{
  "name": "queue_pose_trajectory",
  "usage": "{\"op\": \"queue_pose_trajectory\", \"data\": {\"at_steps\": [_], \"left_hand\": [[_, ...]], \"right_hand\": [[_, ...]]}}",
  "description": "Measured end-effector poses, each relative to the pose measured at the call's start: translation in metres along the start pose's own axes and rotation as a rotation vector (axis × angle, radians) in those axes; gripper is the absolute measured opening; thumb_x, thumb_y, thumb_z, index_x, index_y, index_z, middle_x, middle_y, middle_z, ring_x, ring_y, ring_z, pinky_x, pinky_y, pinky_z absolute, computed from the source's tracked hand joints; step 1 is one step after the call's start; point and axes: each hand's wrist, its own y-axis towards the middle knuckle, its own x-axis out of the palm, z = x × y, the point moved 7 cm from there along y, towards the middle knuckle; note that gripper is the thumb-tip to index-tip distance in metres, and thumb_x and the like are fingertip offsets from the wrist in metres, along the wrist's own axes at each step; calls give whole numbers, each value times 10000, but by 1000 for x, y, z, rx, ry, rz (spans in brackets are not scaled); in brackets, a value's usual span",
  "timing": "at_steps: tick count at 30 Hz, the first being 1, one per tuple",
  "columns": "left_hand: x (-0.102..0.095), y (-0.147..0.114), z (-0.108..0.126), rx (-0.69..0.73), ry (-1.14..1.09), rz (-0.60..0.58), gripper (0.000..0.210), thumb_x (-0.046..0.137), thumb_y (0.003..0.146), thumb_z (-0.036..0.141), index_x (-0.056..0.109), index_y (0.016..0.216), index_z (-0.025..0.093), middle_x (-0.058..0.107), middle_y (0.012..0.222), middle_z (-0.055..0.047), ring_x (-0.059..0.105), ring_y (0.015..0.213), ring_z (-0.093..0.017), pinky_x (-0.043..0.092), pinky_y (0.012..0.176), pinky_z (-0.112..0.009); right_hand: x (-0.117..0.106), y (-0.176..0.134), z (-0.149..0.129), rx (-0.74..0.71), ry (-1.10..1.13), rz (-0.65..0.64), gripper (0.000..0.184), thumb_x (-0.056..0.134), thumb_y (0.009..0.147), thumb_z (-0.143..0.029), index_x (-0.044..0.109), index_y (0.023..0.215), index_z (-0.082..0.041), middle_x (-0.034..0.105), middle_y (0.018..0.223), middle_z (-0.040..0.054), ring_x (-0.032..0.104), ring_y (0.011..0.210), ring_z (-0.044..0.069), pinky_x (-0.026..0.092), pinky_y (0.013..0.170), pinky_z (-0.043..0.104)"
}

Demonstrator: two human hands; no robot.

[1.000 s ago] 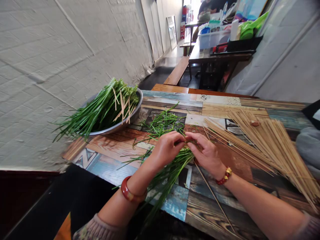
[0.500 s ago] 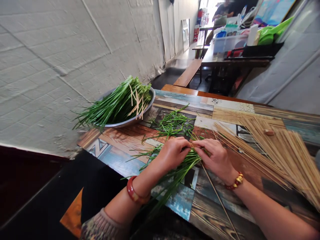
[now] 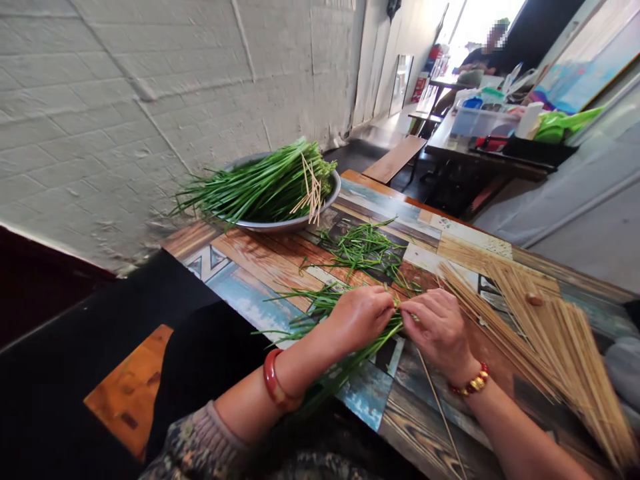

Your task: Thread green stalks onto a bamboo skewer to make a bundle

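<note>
Hands meeting at table's near edge: left hand [image 3: 363, 317] & right hand [image 3: 437, 327] both pinching chive bunch [image 3: 350, 353], skewer [image 3: 440, 413] trailing under right; bamboo skewer pile [image 3: 550, 340] lying right, bowl [image 3: 280, 223] far left.

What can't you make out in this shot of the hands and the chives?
Head view only:
- Skewer: its tip is hidden under the right hand.
- Chive bunch: its ends are hidden by the left hand.
- Skewer pile: blurred, cut off by the frame edge.
</note>
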Motion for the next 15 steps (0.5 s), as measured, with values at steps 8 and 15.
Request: {"op": "queue_pose_trajectory", "data": {"at_steps": [8, 15], "left_hand": [[-29, -14, -7, -1, -315, 169, 224, 482, 860, 174, 553, 648, 154, 567, 660, -20, 501, 636, -116, 364, 597, -229], [-39, -25, -58, -371, -814, 318, 154, 581, 806, 305, 604, 779, 155, 467, 508, 52, 424, 455, -79, 303, 460, -198]], "right_hand": [[-28, 41, 22, 233, 2, 191, 191, 499, 848, -188, 619, 704, -225, 646, 698, 22, 584, 705, 197, 453, 726, 367], [-22, 63, 69, 183, -105, -11, 537, 555, 836, -183, 474, 1366, -186, 573, 1304, 121, 517, 1197, 274, 421, 971, 442]]}}
